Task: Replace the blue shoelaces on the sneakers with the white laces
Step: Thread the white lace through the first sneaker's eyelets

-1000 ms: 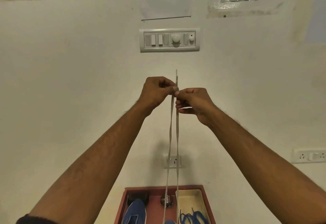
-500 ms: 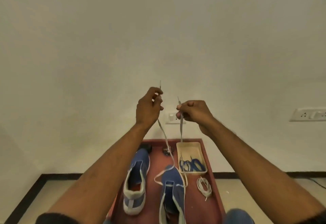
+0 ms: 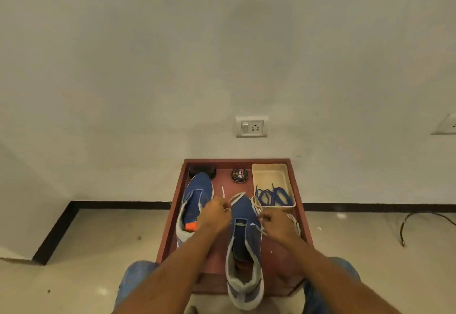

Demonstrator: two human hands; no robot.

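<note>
The left hand [image 3: 215, 212] pinches one end of a white lace [image 3: 236, 197]; the right hand [image 3: 275, 222] pinches the other, beside the near sneaker [image 3: 244, 252] between them. That lace loops over its toe. The other sneaker [image 3: 196, 202] lies left on the red tray [image 3: 170, 224]. Blue laces [image 3: 272, 196] fill the near end of the cream bin [image 3: 270, 169], a polish tin [image 3: 238, 175] beside it.

Plain room (wall socket [image 3: 251, 126], tiled floor [image 3: 86, 252]).

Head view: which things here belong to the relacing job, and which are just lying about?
In the job:
left hand
right hand
white lace
near sneaker
far sneaker
blue laces
spare white lace

Lying about:
polish tin
black brush
</note>
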